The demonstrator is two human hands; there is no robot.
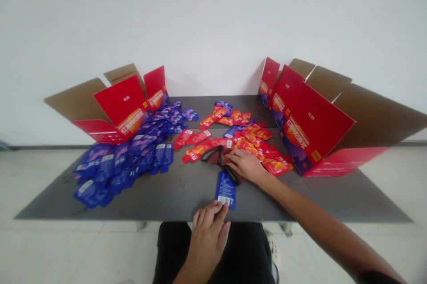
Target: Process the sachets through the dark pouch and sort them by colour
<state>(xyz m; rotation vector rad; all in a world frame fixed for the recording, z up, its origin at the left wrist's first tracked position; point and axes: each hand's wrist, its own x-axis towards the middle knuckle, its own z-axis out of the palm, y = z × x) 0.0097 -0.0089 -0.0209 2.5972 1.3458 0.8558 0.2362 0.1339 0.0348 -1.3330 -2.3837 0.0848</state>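
Near the table's front edge, a blue pouch point(226, 190) lies flat with its barcode end toward me. My left hand point(209, 230) reaches up to that end, fingers stretched out and fingertips at its edge. Beyond the pouch, my right hand point(245, 164) has its fingers closed on a black-and-brown object point(215, 156). It has glossy black edges and brown panels; its exact kind is unclear. One black part overlaps the top of the blue pouch. Red pouches point(198, 150) lie just behind the object, and more red pouches point(256, 135) spread beyond my right hand.
At left, a heap of blue pouches point(133, 155) spreads before an open red carton point(122, 110). Other open red cartons point(300, 119) stand at right, flaps up. All rest on a grey table point(187, 195) against a white wall point(213, 30).
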